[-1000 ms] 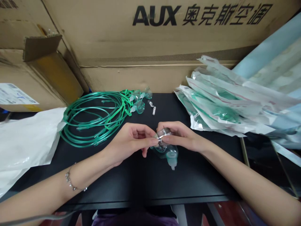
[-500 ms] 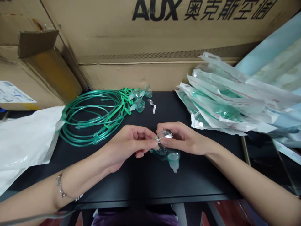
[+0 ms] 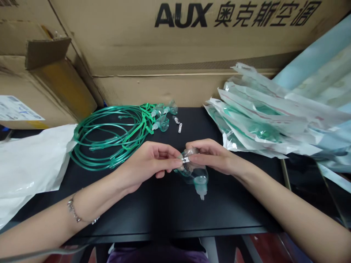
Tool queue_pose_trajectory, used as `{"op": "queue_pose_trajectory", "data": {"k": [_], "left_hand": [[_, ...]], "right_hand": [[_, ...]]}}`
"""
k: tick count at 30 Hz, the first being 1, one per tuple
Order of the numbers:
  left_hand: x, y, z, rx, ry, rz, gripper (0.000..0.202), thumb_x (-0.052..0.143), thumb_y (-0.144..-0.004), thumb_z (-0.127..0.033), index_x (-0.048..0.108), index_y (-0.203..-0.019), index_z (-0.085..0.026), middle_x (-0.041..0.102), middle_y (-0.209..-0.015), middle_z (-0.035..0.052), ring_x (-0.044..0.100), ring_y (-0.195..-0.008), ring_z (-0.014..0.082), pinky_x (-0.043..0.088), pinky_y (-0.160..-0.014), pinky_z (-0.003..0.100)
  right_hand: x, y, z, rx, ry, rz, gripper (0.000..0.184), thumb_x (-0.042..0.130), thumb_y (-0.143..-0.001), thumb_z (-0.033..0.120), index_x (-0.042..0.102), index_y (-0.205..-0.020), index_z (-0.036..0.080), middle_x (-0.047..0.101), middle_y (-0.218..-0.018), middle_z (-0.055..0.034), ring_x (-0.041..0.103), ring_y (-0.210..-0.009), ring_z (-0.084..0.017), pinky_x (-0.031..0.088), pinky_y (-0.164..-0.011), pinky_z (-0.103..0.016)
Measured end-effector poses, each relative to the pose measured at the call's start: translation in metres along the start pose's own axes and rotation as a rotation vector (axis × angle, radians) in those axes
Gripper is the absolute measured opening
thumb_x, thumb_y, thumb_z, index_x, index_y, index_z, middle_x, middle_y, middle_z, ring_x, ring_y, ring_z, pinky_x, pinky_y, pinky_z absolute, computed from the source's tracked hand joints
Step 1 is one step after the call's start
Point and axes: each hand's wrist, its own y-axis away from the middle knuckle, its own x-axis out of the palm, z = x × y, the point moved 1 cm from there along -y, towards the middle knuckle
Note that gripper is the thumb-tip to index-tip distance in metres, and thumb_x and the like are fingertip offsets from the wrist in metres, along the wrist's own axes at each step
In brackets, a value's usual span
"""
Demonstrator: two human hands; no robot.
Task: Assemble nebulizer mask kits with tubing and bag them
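Over the middle of the black table (image 3: 164,212), my left hand (image 3: 149,162) and my right hand (image 3: 211,157) meet fingertip to fingertip. Both pinch a small silver metal strip (image 3: 185,160) that lies on top of a clear green plastic mask (image 3: 196,177). The right hand's fingers also curl over the mask's upper part. The mask's nozzle points toward me. A bracelet hangs on my left wrist.
Coiled green tubing (image 3: 109,135) with green straps lies at the back left, clear green connectors (image 3: 163,115) and two small metal clips (image 3: 179,127) beside it. Sealed packets (image 3: 260,120) are piled at the right. A white bag (image 3: 30,164) lies left. Cardboard boxes (image 3: 175,54) stand behind.
The hands and the mask have shifted slightly; the metal strip now sits pinched between both thumbs and forefingers, pressed closer onto the mask.
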Motion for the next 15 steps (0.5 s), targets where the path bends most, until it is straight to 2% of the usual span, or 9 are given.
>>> {"op": "queue_pose_trajectory", "data": {"k": [5, 10, 15], "left_hand": [[0.0, 0.0, 0.002, -0.043, -0.074, -0.008, 0.006, 0.063, -0.07, -0.018, 0.063, -0.07, -0.012, 0.052, -0.056, -0.0038, 0.04, -0.051, 0.0044, 0.026, -0.044, 0.017], [-0.001, 0.001, 0.0, -0.039, -0.143, 0.002, 0.007, 0.062, -0.071, -0.018, 0.065, -0.073, -0.012, 0.055, -0.058, -0.0031, 0.043, -0.054, 0.0051, 0.03, -0.047, 0.017], [-0.007, -0.003, 0.001, -0.058, -0.009, 0.154, 0.007, 0.063, -0.073, -0.018, 0.067, -0.075, -0.014, 0.061, -0.064, -0.0007, 0.051, -0.057, 0.0062, 0.039, -0.05, 0.016]], "right_hand": [[0.007, 0.0, 0.002, 0.058, 0.165, -0.047, 0.032, 0.053, -0.083, 0.038, 0.044, -0.062, 0.015, 0.042, -0.056, 0.004, 0.035, -0.051, -0.006, 0.026, -0.046, -0.022], [0.011, 0.001, 0.01, 0.018, 0.284, -0.086, 0.034, 0.054, -0.082, 0.038, 0.043, -0.06, 0.015, 0.033, -0.055, 0.0063, 0.027, -0.049, -0.005, 0.022, -0.043, -0.021], [0.009, 0.004, 0.014, 0.008, 0.238, -0.045, 0.032, 0.054, -0.082, 0.038, 0.045, -0.062, 0.014, 0.037, -0.057, 0.0051, 0.031, -0.05, -0.005, 0.024, -0.044, -0.021]]}}
